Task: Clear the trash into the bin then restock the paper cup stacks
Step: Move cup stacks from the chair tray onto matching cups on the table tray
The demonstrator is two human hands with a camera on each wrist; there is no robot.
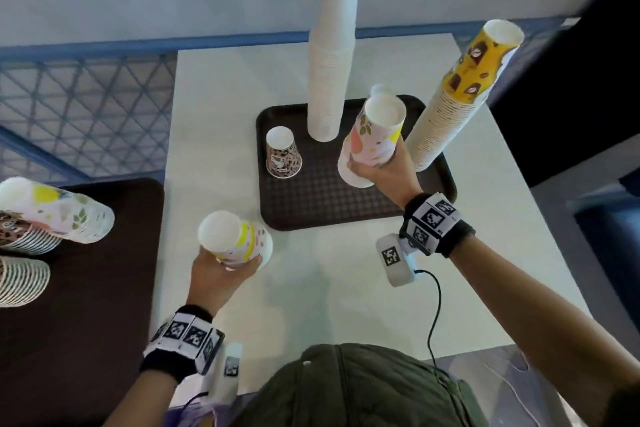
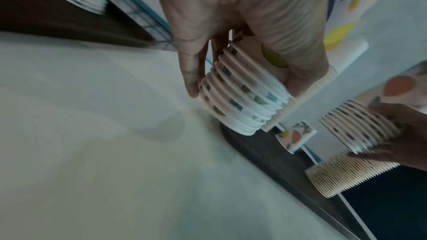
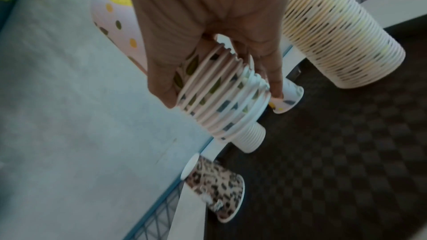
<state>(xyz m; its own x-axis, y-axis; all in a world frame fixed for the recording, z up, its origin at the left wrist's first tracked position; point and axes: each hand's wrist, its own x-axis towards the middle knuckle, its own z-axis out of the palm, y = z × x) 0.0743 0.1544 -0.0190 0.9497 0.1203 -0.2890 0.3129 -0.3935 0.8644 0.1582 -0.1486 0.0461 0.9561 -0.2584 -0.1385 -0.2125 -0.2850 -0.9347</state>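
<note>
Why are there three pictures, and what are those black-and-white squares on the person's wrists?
All three pictures show one moment. The big one comes from a camera on the person's head, looking down. The other two come from small cameras strapped to each wrist, looking along the fingers. The patterned wristbands hold those cameras.

The left hand holds a short stack of flowery paper cups above the white table. The right hand grips another flowery stack over the brown tray. On that tray stand a tall white cup stack, a tall yellow-topped stack and one upside-down leopard-print cup. More stacks wait on the left.
</note>
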